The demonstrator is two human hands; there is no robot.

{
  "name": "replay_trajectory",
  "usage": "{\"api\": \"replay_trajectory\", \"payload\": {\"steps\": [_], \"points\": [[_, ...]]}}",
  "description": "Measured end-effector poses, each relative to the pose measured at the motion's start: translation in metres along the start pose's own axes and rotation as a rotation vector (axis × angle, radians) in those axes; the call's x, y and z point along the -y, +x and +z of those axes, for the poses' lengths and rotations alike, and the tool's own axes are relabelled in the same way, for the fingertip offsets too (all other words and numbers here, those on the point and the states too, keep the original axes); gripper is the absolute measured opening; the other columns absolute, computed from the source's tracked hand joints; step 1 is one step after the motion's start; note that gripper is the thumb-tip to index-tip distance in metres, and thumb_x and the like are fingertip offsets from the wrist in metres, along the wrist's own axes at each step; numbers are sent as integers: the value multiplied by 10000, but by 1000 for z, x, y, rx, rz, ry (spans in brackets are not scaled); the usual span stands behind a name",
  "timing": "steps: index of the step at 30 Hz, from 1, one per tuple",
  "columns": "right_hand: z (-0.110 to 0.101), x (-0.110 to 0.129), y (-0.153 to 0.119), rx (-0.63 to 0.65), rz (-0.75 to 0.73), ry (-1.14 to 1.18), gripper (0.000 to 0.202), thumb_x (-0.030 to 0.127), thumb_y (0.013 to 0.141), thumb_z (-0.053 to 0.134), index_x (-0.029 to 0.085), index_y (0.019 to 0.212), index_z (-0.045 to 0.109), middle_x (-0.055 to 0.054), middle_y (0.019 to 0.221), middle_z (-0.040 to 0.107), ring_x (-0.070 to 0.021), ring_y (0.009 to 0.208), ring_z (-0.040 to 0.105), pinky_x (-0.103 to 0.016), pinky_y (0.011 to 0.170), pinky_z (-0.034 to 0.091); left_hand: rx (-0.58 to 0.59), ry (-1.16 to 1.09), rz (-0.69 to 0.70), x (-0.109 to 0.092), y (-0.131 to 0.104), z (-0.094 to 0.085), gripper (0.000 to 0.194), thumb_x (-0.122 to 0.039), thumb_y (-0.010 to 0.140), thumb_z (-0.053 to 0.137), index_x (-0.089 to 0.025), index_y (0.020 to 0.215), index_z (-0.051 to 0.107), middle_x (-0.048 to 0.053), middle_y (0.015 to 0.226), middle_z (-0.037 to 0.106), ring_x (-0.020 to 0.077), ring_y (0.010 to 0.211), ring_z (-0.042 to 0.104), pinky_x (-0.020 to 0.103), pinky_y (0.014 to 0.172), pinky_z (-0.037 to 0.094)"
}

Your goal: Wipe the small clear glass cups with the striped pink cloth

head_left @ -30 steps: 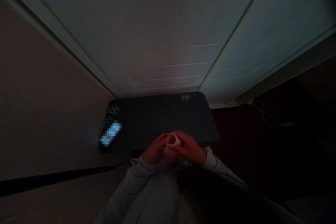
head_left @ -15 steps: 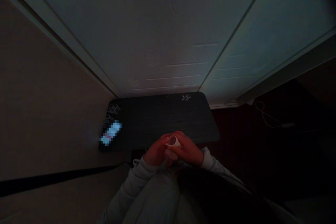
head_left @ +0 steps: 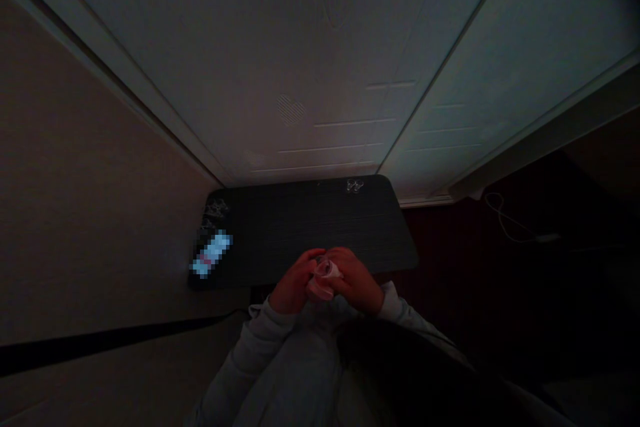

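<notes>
Lying beyond the hands (head_left: 357, 282), a dark tabletop (head_left: 300, 220) borders dim, heart-embossed panels (head_left: 225, 60).

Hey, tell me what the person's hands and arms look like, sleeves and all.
The left hand and right hand are bare, without gloves. The sleeves are long and pale greyish; in this dim light, finer markings can't be made out.
</notes>
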State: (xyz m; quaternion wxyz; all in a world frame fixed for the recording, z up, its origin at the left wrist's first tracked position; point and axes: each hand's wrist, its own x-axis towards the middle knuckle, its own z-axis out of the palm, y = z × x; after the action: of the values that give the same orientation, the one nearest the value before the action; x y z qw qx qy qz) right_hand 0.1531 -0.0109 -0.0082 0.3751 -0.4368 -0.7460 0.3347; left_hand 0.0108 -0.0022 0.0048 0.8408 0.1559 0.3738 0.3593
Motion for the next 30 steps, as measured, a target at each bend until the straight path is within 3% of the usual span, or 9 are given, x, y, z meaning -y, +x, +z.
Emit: {"api": "replay_trajectory", "payload": {"steps": [13,23,30], "points": [[-10,16,-2,-24,170,45,222,269,730,580,194,939,573,-50,903,612,-179,843,542,-303,759,403,-2,111,15,0,9,3,274,-281,599,658,-139,818,575,28,763,600,158,720,546,267,664,388],[-9,11,5,146,75,-76,154,289,765,522,159,846,536,-43,798,589,-171,754,530,-306,710,382,-56,184,-83,7,9,-2,362,-313,608,659,-144,900,525,13,691,595,113,549,544,210,479,352],[1,12,11,111,85,-154,121,270,762,514,152,739,510,-36,733,562,-162,706,505,-302,695,365,-105,82,-17,4,1,3,328,-271,612,651,-151,893,531,17,749,593,125,619,561,211,515,381]]}}
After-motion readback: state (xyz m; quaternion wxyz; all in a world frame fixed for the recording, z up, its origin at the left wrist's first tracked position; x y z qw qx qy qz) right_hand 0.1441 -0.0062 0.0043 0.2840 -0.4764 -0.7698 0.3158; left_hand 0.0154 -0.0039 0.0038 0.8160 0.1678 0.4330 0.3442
